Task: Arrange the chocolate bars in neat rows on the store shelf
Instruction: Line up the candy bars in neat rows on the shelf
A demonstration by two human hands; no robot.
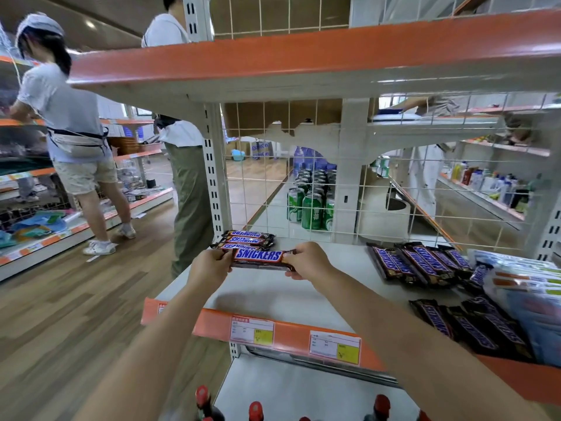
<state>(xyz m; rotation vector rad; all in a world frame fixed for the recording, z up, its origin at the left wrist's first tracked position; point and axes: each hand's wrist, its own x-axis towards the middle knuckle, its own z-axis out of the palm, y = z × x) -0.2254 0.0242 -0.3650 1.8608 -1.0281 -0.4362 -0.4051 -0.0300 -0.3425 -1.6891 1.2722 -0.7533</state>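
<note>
A brown Snickers bar [259, 258] hangs crosswise just above the grey shelf [273, 293]. My left hand [209, 267] pinches its left end and my right hand [309, 261] pinches its right end. Directly behind it, at the shelf's back left corner, three bars lie in a neat row [247, 240]. Several more bars lie side by side at the back right [420, 262]. Another loose group [473, 326] sits at the front right by the shelf's orange edge.
A wire mesh back panel [303, 177] closes the shelf, with green cans [309, 208] behind it. Pale packets [528, 287] crowd the shelf's right end. An orange-edged shelf [273, 65] hangs overhead. Two people [76, 132] stand in the aisle to the left. Red-capped bottles [255, 410] stand below.
</note>
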